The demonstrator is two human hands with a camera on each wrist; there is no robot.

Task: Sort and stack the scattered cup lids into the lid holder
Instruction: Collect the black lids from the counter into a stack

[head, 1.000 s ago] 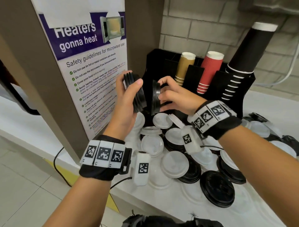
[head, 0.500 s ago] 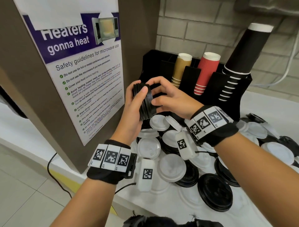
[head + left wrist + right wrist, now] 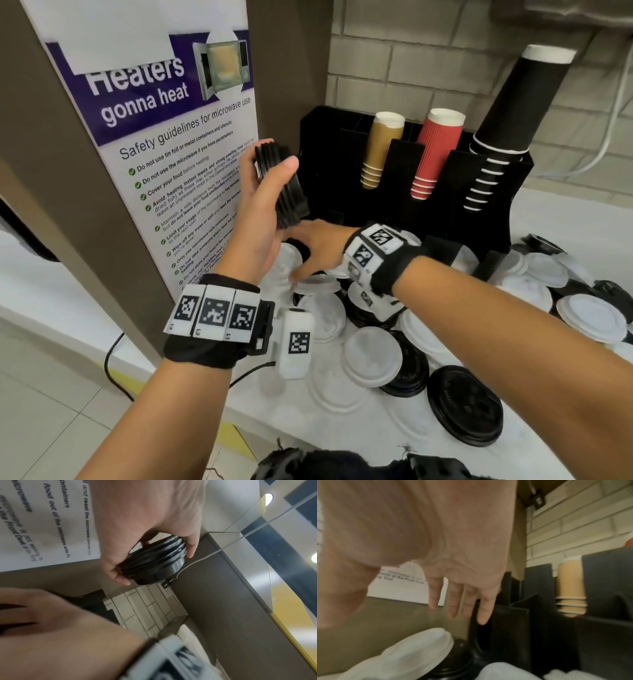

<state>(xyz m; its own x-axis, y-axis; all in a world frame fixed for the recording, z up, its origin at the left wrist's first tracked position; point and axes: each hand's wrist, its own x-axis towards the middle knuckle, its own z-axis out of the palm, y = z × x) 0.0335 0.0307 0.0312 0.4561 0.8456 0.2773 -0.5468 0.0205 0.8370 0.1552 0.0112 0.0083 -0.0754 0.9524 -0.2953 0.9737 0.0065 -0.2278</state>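
Observation:
My left hand (image 3: 263,192) grips a stack of black lids (image 3: 284,185) on edge, thumb across the front, held up beside the poster; the left wrist view shows the same stack of black lids (image 3: 154,563) between thumb and fingers. Below it my right hand (image 3: 308,246) reaches down with straight, spread fingers (image 3: 453,601) over the heap of lids, holding nothing. A white lid (image 3: 419,653) and a black lid (image 3: 458,655) lie just under it. The black lid holder (image 3: 411,192) stands behind, against the brick wall.
White lids (image 3: 373,356) and black lids (image 3: 466,404) lie scattered over the white counter (image 3: 342,425). Stacks of tan cups (image 3: 380,150), red cups (image 3: 435,154) and tall black cups (image 3: 513,113) stand in the holder. A brown panel with a poster (image 3: 164,144) bounds the left side.
The right hand pressed its black lids onto the left hand's stack, then let go and dropped down toward the heap. The left hand keeps the joined stack raised.

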